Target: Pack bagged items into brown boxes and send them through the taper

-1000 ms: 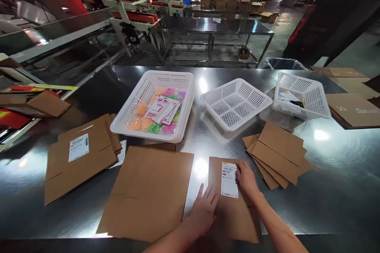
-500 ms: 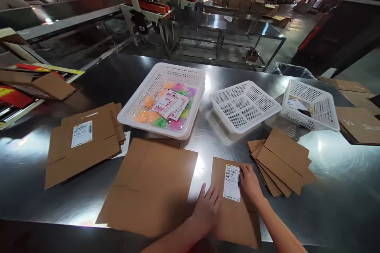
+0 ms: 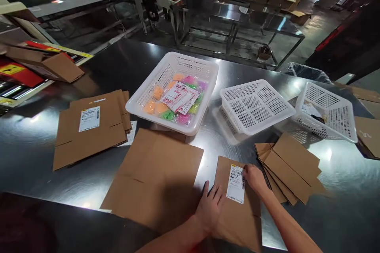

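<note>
White basket point(image 3: 141, 97), bright packets point(image 3: 175, 104) inside, left hand point(image 3: 209, 209), right hand point(image 3: 255, 178) on cardboard point(image 3: 247, 221)

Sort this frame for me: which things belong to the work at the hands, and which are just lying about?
At the hands: left hand, right hand, flat cardboard blank, barcode label.

Lying about: white plastic basket, coloured packets, cardboard stack, labelled blank.
</note>
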A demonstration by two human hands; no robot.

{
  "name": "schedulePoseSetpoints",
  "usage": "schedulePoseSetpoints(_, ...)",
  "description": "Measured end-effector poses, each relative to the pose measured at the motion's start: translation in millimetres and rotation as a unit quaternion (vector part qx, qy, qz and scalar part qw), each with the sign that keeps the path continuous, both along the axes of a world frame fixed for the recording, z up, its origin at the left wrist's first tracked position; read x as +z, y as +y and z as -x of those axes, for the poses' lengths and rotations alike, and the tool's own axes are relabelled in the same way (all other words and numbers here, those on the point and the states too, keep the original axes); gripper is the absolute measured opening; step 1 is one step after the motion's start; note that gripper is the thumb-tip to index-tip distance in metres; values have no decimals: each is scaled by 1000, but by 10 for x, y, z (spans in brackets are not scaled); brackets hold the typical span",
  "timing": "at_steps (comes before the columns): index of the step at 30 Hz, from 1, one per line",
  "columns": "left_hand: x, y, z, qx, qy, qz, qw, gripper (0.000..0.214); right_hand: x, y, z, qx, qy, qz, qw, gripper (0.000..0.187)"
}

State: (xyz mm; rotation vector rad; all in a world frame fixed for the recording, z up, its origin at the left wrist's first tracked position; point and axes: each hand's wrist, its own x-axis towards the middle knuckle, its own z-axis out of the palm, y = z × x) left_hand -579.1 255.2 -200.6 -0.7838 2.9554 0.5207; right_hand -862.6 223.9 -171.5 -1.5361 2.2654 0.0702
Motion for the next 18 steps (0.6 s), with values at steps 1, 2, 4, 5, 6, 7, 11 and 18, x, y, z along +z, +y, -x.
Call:
schedulePoseSetpoints(1,1,2,3,-1,5,0,1000,48,39,23,41,10,-20,-2,1000,17)
schedulePoseSetpoints(2,6,-2,3,-4,10,0,1000,47,81,49,84,18,-41,-3,999,19)
schedulePoseSetpoints(4,28,-35,-6,-12,23,-4,1000,46,148,95,161,22,-70,-1,997,22)
schedulePoseSetpoints(5,50,-67,-14,-18,30,-6,999,47,164,108,187,20,-76,2,997,22)
schedulePoseSetpoints(6,83,-111,-21,-23,35,-11,999,47,164,113,201,19,-77,8,997,20)
schedulePoseSetpoints(7,125,-168,-22,-25,34,-23,999,46,149,111,203,18,-75,12,997,18)
schedulePoseSetpoints(11,350,-450,110,8,-6,-95,995,32,11,60,113,23,-51,17,998,11)
schedulePoseSetpoints(18,412,-680,672,203,-86,-113,969,69,-12,201,-162,39,-6,35,999,20)
